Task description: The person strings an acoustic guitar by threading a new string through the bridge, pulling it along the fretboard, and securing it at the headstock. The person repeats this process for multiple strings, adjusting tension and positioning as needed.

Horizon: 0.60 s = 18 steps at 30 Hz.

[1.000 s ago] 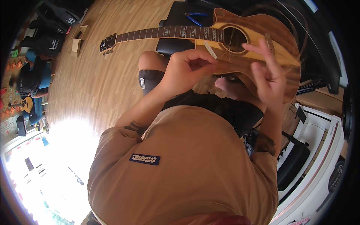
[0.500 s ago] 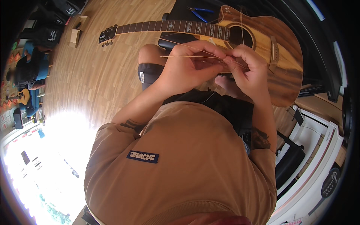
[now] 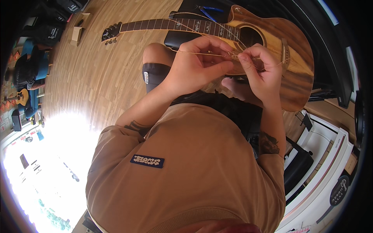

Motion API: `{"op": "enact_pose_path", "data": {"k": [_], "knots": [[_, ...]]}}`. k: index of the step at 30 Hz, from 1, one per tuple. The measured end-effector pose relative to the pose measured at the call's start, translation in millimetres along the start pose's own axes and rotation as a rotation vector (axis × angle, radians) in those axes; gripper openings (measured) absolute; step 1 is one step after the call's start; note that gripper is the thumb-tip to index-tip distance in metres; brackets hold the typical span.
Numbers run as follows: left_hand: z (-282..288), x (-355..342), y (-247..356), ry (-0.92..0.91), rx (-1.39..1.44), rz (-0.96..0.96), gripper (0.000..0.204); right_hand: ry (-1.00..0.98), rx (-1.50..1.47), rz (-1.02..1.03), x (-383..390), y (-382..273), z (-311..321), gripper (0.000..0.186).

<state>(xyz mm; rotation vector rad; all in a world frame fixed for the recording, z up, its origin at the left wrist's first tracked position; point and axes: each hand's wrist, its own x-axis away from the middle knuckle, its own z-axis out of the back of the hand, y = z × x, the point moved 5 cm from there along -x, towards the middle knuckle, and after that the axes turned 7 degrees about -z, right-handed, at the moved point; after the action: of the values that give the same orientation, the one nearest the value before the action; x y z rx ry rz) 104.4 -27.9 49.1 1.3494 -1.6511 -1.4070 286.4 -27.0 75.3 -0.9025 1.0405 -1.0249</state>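
Observation:
Thin bronze-coloured guitar strings (image 3: pixel 204 54) run between my hands, bunched and twisted where the fingertips meet. My left hand (image 3: pixel 190 72) is closed in a pinch on them, thumb below and fingers curled above. Close beside it, my right hand (image 3: pixel 264 73) pinches the same bunch between thumb and fingers. Loose loops of string spread out over the neck and past the right hand. Just beyond my hands lies an acoustic guitar (image 3: pixel 296 40) with a striped brown body, its headstock (image 3: pixel 111 32) pointing left. The exact twist at the fingertips is too small to make out.
Blue-handled pliers (image 3: pixel 209 14) lie on a black surface behind the guitar neck. A small open cardboard box (image 3: pixel 77 34) rests on the wooden floor. Far left sits another person (image 3: pixel 29 66) near a second guitar (image 3: pixel 22 97). A white piano-like cabinet (image 3: pixel 330 155) stands at right.
My right hand has shifted slightly right, and the fingertips are a little further apart. The loose string has swung into a wider loop over the guitar neck.

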Motion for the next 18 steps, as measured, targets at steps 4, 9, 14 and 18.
{"op": "enact_pose_path", "data": {"k": [4, 9, 14, 18], "knots": [[-0.8, -0.2, 0.5, 0.016, 0.023, -0.028, 0.028, 0.001, 0.000, -0.008, 0.9, 0.9, 0.0, 0.007], [-2.3, -0.8, 3.7, 0.020, -0.017, -0.053, 0.024, 0.008, -0.032, -0.019, 2.2, 1.4, 0.2, 0.008], [-5.1, 0.4, 13.6, 0.017, -0.213, -0.140, 0.023, 0.015, -0.064, -0.021, 4.0, 0.1, -1.7, 0.012], [-7.4, 0.1, 16.0, 0.044, -0.256, -0.184, 0.021, 0.039, -0.085, -0.032, 5.8, 0.0, -2.1, 0.016]]}}
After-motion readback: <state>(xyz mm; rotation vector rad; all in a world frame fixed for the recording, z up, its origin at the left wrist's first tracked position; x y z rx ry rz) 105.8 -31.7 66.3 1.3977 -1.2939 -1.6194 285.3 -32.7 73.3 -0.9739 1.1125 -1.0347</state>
